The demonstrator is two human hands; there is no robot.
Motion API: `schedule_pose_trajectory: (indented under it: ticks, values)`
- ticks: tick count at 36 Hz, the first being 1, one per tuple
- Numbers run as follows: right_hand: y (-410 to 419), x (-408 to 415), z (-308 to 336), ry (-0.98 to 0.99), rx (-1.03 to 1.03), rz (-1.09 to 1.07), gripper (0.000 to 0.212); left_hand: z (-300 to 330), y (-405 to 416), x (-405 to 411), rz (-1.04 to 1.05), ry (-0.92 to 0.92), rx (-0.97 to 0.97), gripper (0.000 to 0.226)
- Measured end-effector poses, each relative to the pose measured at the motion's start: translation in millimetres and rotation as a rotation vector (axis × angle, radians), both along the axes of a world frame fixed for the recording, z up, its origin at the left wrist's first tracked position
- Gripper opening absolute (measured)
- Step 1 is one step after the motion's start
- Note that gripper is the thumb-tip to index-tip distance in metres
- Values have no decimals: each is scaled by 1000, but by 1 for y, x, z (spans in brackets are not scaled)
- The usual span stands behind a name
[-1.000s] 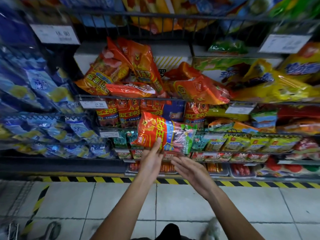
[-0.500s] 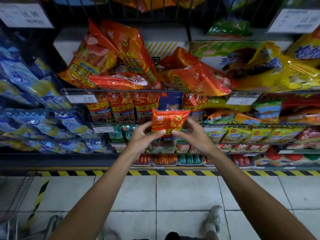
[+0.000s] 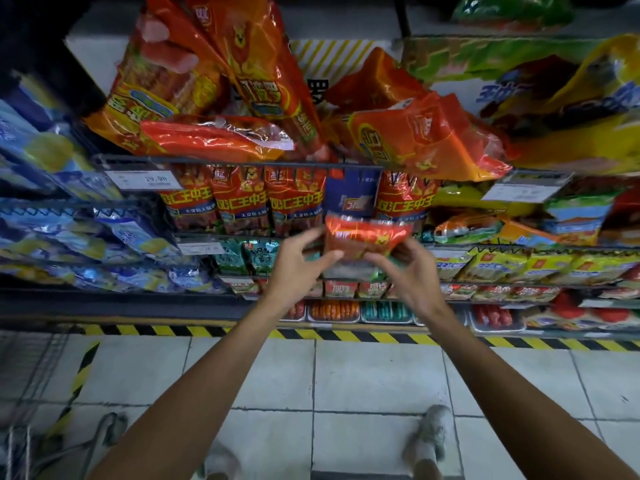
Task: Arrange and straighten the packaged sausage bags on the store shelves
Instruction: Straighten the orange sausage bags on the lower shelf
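Evidently both hands, left hand point(image 3: 294, 265) and right hand point(image 3: 408, 271), pinch a small red sausage bag point(image 3: 367, 239) between their fingers, before the shelf point(image 3: 242, 164); light, crinkly, slippery film, best held by its edges.

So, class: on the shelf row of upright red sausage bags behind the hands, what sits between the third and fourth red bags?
In the head view, a blue box fills the gap between the third red bag and the fourth red bag.

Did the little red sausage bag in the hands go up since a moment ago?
Yes. The little red bag, held by the left hand and right hand, has risen toward the blue box on the shelf and tipped flatter.
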State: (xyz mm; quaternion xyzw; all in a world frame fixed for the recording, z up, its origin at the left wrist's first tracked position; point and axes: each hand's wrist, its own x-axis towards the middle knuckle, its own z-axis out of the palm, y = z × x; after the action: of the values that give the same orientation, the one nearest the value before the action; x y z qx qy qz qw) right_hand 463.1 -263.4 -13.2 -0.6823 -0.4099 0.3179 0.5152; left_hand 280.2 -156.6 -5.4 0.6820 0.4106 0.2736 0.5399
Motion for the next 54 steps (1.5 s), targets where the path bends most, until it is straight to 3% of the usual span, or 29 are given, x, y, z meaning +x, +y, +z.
schedule_pose_trajectory:
  ticks: [6,14,19,25,28,34,39,44,48,51,54]
  values:
    - [40,12,18,-51,163,-90,31,21,30,23,39,-144,99,46]
    - [55,24,-15,-146,176,-68,20,-3,43,25,14,-101,159,41]
    - [64,25,-27,-121,180,-91,44,-11,45,27,29,-134,155,44]
    - [66,26,-32,-214,196,-65,17,-25,49,27,13,-158,153,47]
    - [69,28,-37,-218,166,-87,30,-30,51,30,-8,-144,145,47]
    - [78,34,-48,-237,62,-11,33,-40,63,39,-7,-88,53,48]
    - [89,28,-40,-369,46,-8,46,-45,72,45,11,-22,64,50]
    - [91,19,-43,-453,-69,-74,52,-55,59,46,104,113,314,47]
    - [69,5,-56,-435,165,-198,64,-67,45,32,215,-14,663,52]
    - [52,-8,-76,-555,258,-246,67,-75,41,20,97,103,924,54]
    - [49,-12,-89,-777,311,-92,65,-88,38,12,-92,283,1007,63]
